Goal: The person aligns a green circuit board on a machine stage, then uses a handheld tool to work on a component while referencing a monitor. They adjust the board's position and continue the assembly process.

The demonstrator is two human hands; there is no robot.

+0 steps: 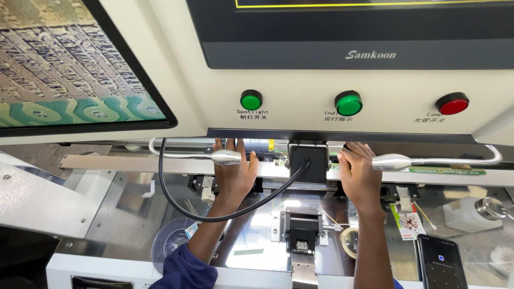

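Both hands flat with fingers loosely spread, left hand (234,174) and right hand (360,174), on the long silver metal rail (160,163) running left-right, flanking the black square camera block (307,161) midway between.

Two bare forearms, left hand (234,172) and right hand (360,176) ungloved, dark blue sleeve (184,270) pushed up

We see a long silver metal rail (160,163) lying level across the middle of the frame, partly hidden under the machine's cream housing (385,115).
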